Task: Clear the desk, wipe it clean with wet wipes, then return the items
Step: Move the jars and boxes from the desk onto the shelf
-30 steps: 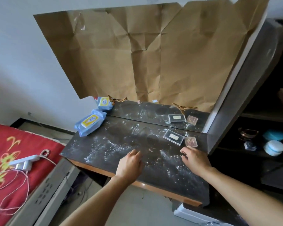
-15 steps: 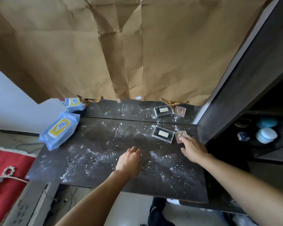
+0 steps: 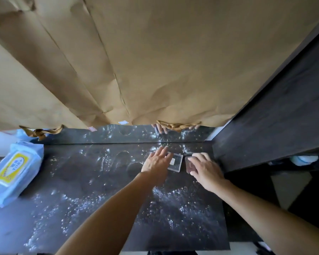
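Bench: dark top, heavily dusted with white powder, with several round clean rings in the dust near the middle. A mirror strip runs along the back edge under crumpled brown paper.

Items on the bench, counted: two small flat cases and one wipes pack.

Clear case: lies flat at the back right, white label inside. Left hand rests over its left part, fingers spread slightly and extended flat, touching the case; not closed around it.

Pink case: lies flat just right of the clear case, apart from it by a narrow gap. Right hand covers most of it, fingers lying on top, a little apart; whether the thumb grips its edge cannot be told.

Wipes pack: one, blue with a yellow label, at the far left edge of the bench, well apart from both hands, lid shut.

Two brown twisted cords hang at the paper's lower edge, one left, one right. Reflections of the hands show in the mirror.

Dark cabinet side stands against the bench on the right.
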`<control>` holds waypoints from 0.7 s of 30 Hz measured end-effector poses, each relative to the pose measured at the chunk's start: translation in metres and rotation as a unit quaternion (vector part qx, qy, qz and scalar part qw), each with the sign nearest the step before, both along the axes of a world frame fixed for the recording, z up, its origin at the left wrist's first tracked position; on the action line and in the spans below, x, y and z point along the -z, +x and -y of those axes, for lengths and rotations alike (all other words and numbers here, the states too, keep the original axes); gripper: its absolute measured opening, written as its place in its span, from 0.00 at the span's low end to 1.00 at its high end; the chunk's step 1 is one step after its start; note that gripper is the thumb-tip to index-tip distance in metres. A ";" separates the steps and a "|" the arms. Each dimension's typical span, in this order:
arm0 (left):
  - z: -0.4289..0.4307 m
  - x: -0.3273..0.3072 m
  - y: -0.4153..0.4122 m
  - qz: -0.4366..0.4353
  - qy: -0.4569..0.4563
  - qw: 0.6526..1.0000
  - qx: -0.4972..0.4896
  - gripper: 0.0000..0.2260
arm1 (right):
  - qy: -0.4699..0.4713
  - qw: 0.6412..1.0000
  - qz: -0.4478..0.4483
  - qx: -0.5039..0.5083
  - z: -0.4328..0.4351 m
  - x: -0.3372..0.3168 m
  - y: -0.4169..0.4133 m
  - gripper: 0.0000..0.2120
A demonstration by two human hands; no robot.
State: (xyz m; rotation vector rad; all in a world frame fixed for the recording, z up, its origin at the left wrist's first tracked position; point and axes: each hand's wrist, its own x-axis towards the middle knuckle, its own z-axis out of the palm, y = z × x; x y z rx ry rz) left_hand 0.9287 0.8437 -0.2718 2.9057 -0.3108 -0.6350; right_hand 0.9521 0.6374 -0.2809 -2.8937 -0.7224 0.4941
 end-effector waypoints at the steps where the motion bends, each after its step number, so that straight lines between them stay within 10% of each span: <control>1: 0.001 0.005 0.005 -0.002 0.006 1.000 0.014 0.35 | 0.006 1.000 0.001 0.009 0.002 0.001 0.000 0.25; 21: -0.024 -0.036 -0.069 0.009 -0.020 0.994 -0.108 0.34 | 0.081 0.993 0.026 0.080 0.008 -0.022 -0.049 0.12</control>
